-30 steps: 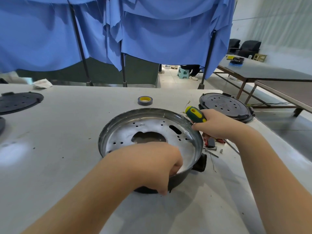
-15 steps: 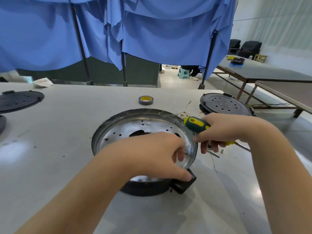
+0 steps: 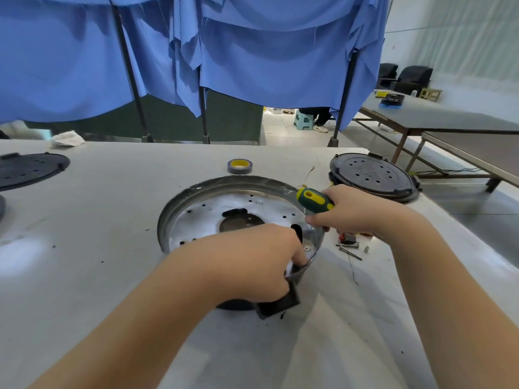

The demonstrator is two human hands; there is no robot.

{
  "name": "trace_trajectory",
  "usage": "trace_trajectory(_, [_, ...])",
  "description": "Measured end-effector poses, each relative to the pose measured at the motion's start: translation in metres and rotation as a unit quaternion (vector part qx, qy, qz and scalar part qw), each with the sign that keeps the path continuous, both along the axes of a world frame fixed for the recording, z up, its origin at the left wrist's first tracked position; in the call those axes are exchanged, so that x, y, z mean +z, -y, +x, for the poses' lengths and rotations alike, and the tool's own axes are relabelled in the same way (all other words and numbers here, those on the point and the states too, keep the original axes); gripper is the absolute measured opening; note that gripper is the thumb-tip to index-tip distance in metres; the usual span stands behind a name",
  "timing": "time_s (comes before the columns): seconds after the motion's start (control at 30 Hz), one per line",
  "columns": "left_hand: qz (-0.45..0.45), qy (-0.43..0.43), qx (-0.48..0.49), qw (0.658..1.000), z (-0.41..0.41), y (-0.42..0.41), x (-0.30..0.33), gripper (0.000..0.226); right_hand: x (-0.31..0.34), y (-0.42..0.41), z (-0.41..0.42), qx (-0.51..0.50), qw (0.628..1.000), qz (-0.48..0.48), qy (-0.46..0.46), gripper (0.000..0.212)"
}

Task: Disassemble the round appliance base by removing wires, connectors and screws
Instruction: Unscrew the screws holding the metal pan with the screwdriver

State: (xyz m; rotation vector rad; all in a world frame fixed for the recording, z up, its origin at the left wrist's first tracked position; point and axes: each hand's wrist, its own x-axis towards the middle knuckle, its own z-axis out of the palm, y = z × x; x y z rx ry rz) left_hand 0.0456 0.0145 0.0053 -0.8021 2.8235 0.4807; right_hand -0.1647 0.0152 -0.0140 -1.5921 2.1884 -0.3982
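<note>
The round appliance base (image 3: 202, 211), a shiny metal pan with holes and a dark centre cut-out, lies on the white table. My left hand (image 3: 252, 262) grips its near rim just above a black plastic connector block (image 3: 278, 303) on the outside wall. My right hand (image 3: 354, 211) holds a green and yellow screwdriver (image 3: 313, 200) at the base's right rim; the shaft is hidden behind the hand. A small screw (image 3: 307, 248) sits inside the pan near my left fingers.
Loose screws and metal bits (image 3: 349, 249) lie right of the base. A black perforated cover (image 3: 370, 175) sits at the far right, another black cover (image 3: 31, 169) at the far left. A tape roll (image 3: 239, 166) lies behind the base. Blue curtains hang beyond the table.
The base has been turned so that its black connector block swung from the right side round to the near edge. My left hand shifted its grip along the rim; my right hand stayed by the right rim.
</note>
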Motion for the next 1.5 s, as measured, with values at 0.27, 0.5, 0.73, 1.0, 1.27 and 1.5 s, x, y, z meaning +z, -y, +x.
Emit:
trace_trajectory(0.27, [-0.006,0.046,0.032,0.998,0.02,0.005,0.014,0.045,-0.001,0.001,-0.009,-0.022,0.999,0.0,-0.027,0.028])
trace_trajectory(0.5, [0.017,-0.003,0.033,0.999,0.014,0.005,0.011,0.039,0.001,0.0,-0.003,-0.01,0.999,0.027,-0.025,0.022])
trace_trajectory(0.73, [0.004,0.002,0.042,0.999,0.014,0.008,0.009,0.018,0.015,-0.011,0.006,0.01,0.997,0.069,-0.018,0.039])
trace_trajectory(1.0, [0.042,0.03,0.07,0.996,0.022,0.014,0.012,0.02,0.039,-0.025,0.012,0.023,1.0,0.012,0.01,0.043])
trace_trajectory(1.27, [0.084,0.062,0.057,0.993,0.024,0.014,0.018,0.023,0.059,-0.024,0.045,0.026,0.909,-0.148,0.389,0.048])
trace_trajectory(1.5, [0.105,0.067,0.042,0.991,0.024,0.017,0.02,0.025,0.065,-0.021,0.055,-0.001,0.735,-0.279,0.618,0.038])
